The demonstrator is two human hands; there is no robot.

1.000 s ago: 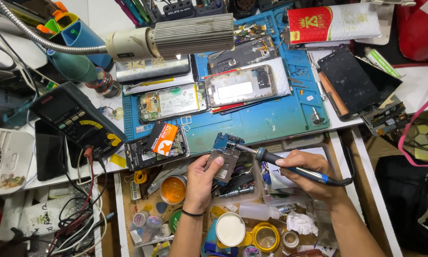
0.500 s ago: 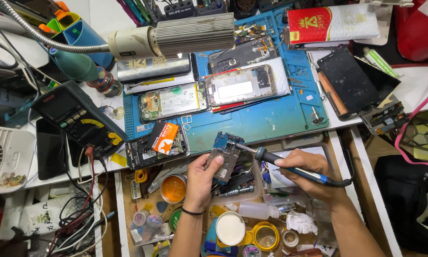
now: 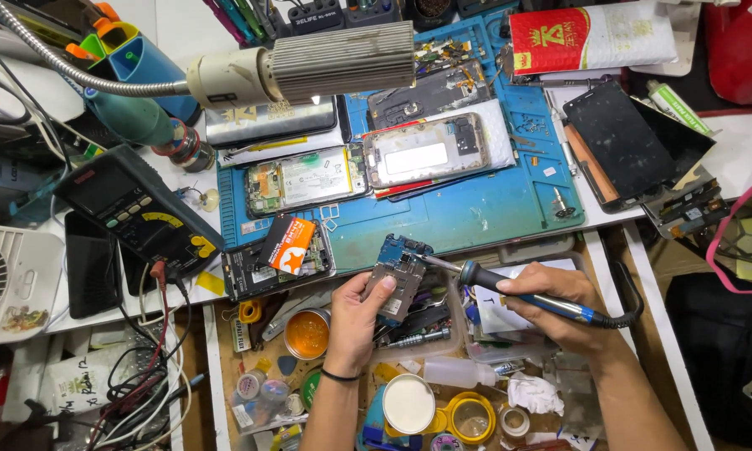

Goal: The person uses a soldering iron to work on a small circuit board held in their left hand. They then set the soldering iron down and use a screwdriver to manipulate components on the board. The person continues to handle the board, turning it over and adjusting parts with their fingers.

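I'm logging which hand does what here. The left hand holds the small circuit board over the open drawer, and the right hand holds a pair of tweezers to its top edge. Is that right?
Not quite. In the head view the right hand holds a soldering iron with a blue-banded grip and trailing cord, not tweezers. Its tip meets the top edge of the small circuit board, which the left hand holds over the open drawer.

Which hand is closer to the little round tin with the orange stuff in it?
Left. The left hand, holding the small circuit board, sits right beside the orange tin. The right hand, gripping the soldering iron, is farther off, across the drawer.
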